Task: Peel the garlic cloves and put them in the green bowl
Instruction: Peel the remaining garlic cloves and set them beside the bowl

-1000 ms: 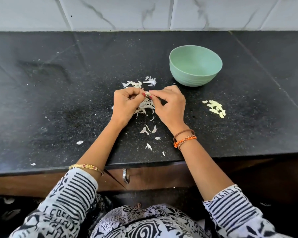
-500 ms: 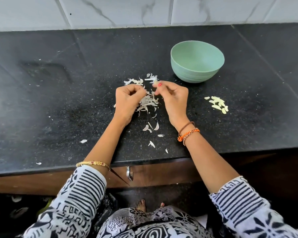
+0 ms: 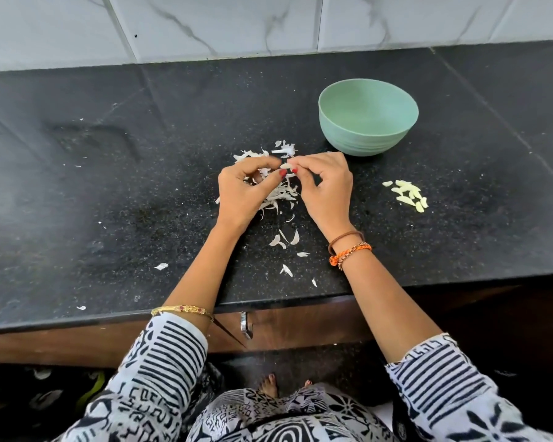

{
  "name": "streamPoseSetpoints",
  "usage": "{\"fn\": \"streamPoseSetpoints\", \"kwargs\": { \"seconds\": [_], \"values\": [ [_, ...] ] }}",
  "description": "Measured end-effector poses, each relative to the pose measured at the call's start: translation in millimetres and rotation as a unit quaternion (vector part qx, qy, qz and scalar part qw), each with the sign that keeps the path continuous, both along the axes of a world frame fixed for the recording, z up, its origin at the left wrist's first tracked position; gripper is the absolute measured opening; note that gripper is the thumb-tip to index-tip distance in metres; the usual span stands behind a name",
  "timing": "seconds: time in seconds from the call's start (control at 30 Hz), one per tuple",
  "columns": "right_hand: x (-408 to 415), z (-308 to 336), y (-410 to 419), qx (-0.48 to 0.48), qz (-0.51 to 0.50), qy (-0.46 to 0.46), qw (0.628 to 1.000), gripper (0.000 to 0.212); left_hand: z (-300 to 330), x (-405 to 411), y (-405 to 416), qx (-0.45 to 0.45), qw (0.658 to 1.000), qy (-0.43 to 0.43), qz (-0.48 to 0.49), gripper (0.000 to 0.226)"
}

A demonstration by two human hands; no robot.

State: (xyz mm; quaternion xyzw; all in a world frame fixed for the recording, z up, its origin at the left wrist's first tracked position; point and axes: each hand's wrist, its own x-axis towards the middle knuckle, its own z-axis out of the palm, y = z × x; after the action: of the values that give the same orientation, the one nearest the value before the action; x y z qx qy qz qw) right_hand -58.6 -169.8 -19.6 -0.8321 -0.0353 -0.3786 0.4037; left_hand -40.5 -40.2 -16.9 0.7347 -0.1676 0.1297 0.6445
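Hands meet over the heap of papery skins (image 3: 280,196) — the right hand (image 3: 324,189) and left hand (image 3: 243,193) both pinch one small garlic clove (image 3: 285,166), seemingly half-peeled. Peeled cloves (image 3: 407,194) lie right of them; the green bowl (image 3: 367,118) stands beyond.

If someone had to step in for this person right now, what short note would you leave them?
Left hand and right hand: both pinch one garlic clove between the fingertips, above the pile of skins.
Green bowl: upright on the counter, beyond the right hand; no cloves show inside.
Peeled cloves: a small heap on the counter, right of the hands and outside the bowl.
Done: several cloves peeled.
Left: finish this clove, then move it and the heap into the bowl.
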Motion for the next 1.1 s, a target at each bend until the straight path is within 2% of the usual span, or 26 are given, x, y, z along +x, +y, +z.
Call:
{"fn": "streamPoseSetpoints", "kwargs": {
  "seconds": [0.2,0.4,0.6,0.73,1.0,1.1],
  "values": [
    [1.3,-0.5,1.1,-0.028,-0.007,-0.014,0.999,0.015,0.6,0.8,0.7,0.004,1.000,-0.004,-0.021,0.013],
    [2.7,-4.1,0.8,-0.047,-0.009,-0.040,0.998,0.021,2.0,-0.2,2.2,-0.034,0.998,0.041,-0.038,0.019],
    [4.4,-6.4,-0.9,-0.045,-0.005,-0.046,0.998,0.019,5.8,-3.0,2.3,-0.058,0.993,0.083,-0.060,0.022],
    [4.6,-6.0,-1.1,-0.058,0.022,-0.047,0.997,0.015,5.4,-2.9,2.7,-0.073,0.989,0.110,-0.059,0.014],
    [2.1,-4.5,0.7,-0.020,0.070,0.022,0.997,0.017,3.9,-2.0,3.3,-0.088,0.985,0.128,-0.081,0.014],
    [-1.4,-1.2,-0.5,0.030,0.077,0.035,0.996,0.013,5.1,0.1,2.0,-0.094,0.985,0.134,-0.048,0.017]
  ]
}}
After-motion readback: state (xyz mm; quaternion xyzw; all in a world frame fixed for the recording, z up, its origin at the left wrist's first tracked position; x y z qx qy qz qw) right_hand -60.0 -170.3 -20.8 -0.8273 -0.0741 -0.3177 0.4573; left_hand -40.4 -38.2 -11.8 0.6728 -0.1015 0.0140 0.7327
